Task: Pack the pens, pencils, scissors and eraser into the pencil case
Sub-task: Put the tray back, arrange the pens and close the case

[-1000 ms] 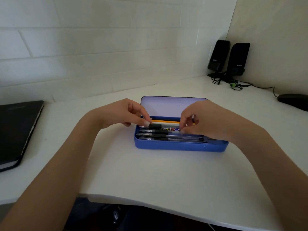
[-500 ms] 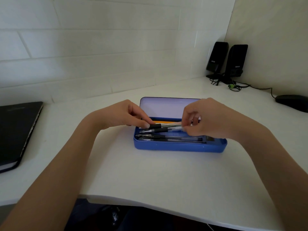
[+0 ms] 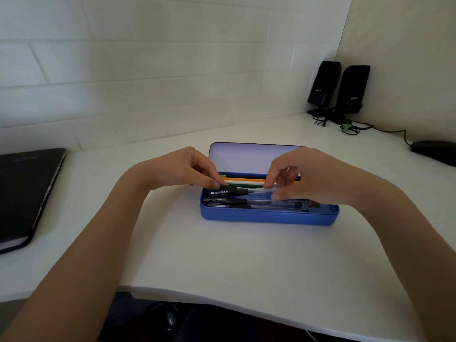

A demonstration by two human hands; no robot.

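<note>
A blue pencil case (image 3: 269, 217) stands open on the white desk, its lid (image 3: 246, 157) upright at the back. Inside lie two clear pens with black caps (image 3: 234, 201) along the front, and orange, white and green pencils (image 3: 244, 182) at the back. My left hand (image 3: 183, 170) pinches the black cap end of a clear pen (image 3: 237, 192) held level just over the case. My right hand (image 3: 308, 177) pinches the same pen's other end. Scissors and eraser are not clearly visible.
A black notebook (image 3: 24, 193) lies at the desk's left edge. Two black speakers (image 3: 339, 90) with cables stand in the back right corner. A black mouse (image 3: 434, 150) sits at the far right. The desk's front edge curves close below my arms.
Both hands have lifted the capped pen slightly out of the pile and shifted it, uncovering the green and white pencils behind it. The case has not moved.
</note>
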